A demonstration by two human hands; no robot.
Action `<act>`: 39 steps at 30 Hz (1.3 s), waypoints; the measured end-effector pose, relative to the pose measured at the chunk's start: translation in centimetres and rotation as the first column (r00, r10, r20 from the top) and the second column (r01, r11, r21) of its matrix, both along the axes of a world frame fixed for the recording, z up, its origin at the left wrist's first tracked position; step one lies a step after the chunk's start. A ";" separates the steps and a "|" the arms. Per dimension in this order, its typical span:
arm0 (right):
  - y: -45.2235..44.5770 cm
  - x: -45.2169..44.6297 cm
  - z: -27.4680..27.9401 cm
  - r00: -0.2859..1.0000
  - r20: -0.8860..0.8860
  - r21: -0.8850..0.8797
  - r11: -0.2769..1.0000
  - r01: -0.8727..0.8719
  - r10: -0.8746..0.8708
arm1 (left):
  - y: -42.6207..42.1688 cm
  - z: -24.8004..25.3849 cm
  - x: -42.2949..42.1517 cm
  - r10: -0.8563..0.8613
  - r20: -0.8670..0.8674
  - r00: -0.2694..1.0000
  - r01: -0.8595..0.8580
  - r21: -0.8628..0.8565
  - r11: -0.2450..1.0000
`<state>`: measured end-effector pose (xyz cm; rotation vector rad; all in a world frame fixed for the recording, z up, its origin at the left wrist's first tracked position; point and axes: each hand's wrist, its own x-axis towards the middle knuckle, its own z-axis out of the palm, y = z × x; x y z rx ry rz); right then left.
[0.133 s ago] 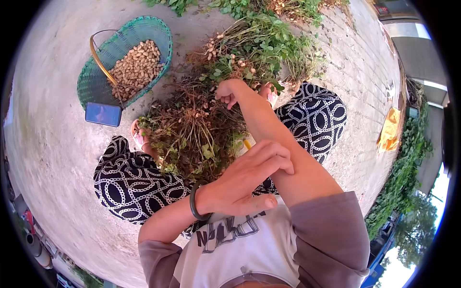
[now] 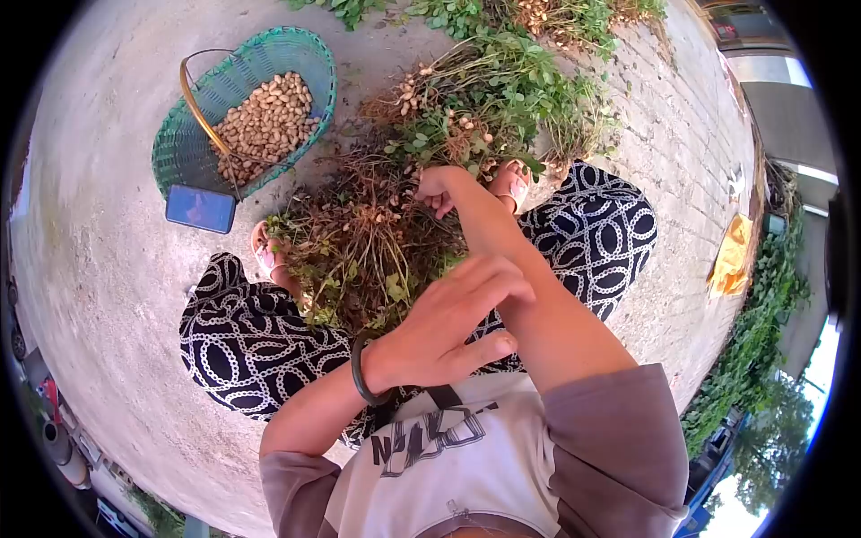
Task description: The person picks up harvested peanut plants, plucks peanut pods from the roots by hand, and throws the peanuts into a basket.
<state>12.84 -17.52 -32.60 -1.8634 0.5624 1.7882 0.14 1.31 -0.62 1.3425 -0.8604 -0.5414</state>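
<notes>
My left hand [image 2: 453,314], a dark bangle [image 2: 360,369] on its wrist, lies across my right forearm [image 2: 529,278]. Its fingertips touch the skin, the thumb stands apart, and it holds nothing. My right hand [image 2: 437,190] reaches forward over a heap of pulled peanut plants [image 2: 368,242] between my feet. Its fingers are loosely curled in, and nothing shows in them. Roots, brown stems and some pods tangle in the heap below. Leafy peanut plants [image 2: 520,81] with pods on their roots lie just beyond that hand.
A green woven basket [image 2: 175,148] with a curved handle holds picked peanuts [image 2: 269,121] at the upper left. A phone [image 2: 200,208] rests against its near side. My sandalled feet flank the heap. Yellow cloth or plastic [image 2: 731,255] lies on the concrete at right.
The view has shifted slightly, so the basket and heap sit a little further right. My left hand has moved slightly on the forearm. A small yellow thing beside it is now hidden.
</notes>
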 end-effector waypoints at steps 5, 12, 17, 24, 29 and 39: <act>0.9 0.5 5.1 0.988 0.145 0.049 0.998 0.044 -0.050 | -1.2 -0.9 -0.4 -0.098 -0.045 0.994 0.095 -0.061 0.994; -0.4 3.7 13.9 0.961 0.253 0.575 0.816 -0.055 -0.114 | 0.4 -1.6 0.3 0.102 -0.174 0.979 -0.119 -0.094 0.988; -10.1 10.4 12.2 0.212 0.945 -0.266 0.962 0.060 0.248 | 4.2 -4.5 3.1 0.645 -0.498 0.580 -0.627 0.232 0.743; -26.2 4.3 20.2 0.954 0.223 -0.218 0.964 -0.153 0.202 | 5.7 -5.9 2.7 0.674 -0.522 0.523 -0.630 0.295 0.718; -31.5 -7.1 17.0 0.587 0.693 0.095 0.860 0.501 -0.418 | 3.7 -5.9 3.7 0.638 -0.552 0.537 -0.615 0.261 0.744; -25.9 -21.7 10.2 0.117 0.930 0.095 0.537 0.838 -0.348 | 5.5 -11.8 5.0 0.857 -0.254 0.448 -0.682 0.524 0.511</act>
